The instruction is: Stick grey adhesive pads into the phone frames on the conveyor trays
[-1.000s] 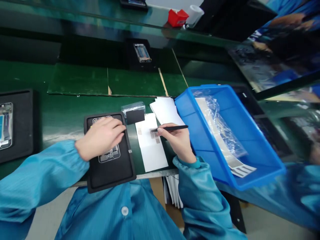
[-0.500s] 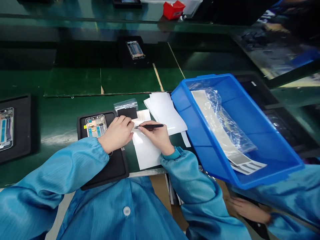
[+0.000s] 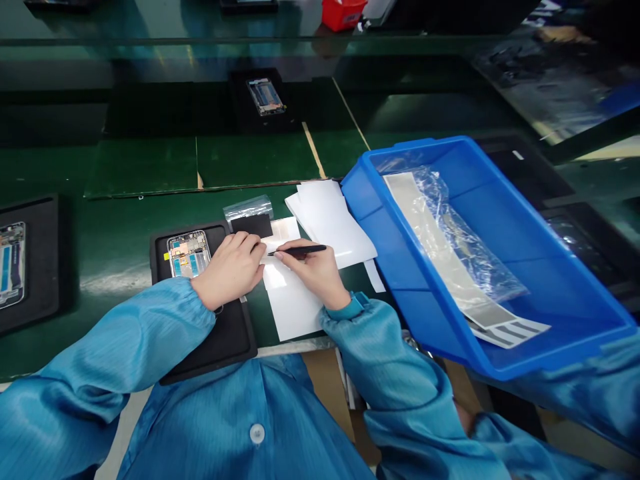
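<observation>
We're seeing our left hand (image 3: 229,270) sliding off the phone frame (image 3: 189,254), now uncovered at its 9 o'clock, fingers loose, gripping nothing. Our right hand (image 3: 315,273) is pinching black tweezers (image 3: 300,251), tips pointing 9 o'clock. The frame is sitting in the black mat (image 3: 233,340), white sheet (image 3: 287,307) at its 4 o'clock.

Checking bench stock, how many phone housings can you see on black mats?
3: one phone housing on the black mat beside the left hand, one at far left, one farther away. More may be cut off up top.
</observation>
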A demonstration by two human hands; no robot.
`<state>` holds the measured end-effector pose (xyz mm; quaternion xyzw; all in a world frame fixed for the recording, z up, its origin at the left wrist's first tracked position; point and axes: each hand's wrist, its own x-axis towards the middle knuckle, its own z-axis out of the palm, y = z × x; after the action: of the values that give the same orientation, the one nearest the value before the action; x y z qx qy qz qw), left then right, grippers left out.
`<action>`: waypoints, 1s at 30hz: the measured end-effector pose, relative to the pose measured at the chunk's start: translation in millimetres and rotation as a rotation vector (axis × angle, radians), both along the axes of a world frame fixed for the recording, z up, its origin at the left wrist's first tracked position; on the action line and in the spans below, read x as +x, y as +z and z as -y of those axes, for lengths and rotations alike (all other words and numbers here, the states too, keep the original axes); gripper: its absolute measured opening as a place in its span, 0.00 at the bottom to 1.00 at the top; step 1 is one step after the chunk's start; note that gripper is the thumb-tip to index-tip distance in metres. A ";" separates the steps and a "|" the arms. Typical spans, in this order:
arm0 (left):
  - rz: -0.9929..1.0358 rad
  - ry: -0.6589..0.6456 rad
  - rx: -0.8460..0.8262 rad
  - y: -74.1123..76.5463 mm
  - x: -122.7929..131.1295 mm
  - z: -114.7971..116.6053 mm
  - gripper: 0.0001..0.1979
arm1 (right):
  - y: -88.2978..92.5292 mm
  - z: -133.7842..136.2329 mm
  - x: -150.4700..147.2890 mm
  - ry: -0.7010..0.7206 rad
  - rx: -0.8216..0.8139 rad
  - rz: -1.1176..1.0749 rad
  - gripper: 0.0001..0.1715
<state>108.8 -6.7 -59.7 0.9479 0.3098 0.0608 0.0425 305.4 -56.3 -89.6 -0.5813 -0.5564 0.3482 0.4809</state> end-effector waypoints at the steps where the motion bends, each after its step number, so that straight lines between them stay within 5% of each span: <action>1: -0.003 0.000 0.002 0.2 0.2 0.0 0.14 | -0.7 0.0 0.1 -0.004 0.003 -0.001 0.11; 13: -0.025 -0.002 -0.005 2.5 1.0 -1.2 0.15 | 0.3 0.0 0.0 -0.037 -0.047 -0.076 0.13; 20: 0.054 -0.061 -0.047 14.9 -7.3 -3.7 0.19 | 27.9 6.9 3.4 -0.134 -0.026 -0.152 0.11; 26: 0.387 0.119 -0.456 46.0 -40.7 -6.4 0.12 | 51.6 13.0 -20.9 -0.055 -0.004 -0.128 0.09; 30: 0.486 0.206 -0.739 49.2 -60.4 -7.7 0.11 | 56.8 12.1 -44.9 -0.019 -0.029 -0.126 0.10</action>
<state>48.4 0.9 -10.5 0.7917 0.3843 0.1707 0.4432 260.5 -68.4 -32.8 -0.5703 -0.5146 0.3875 0.5096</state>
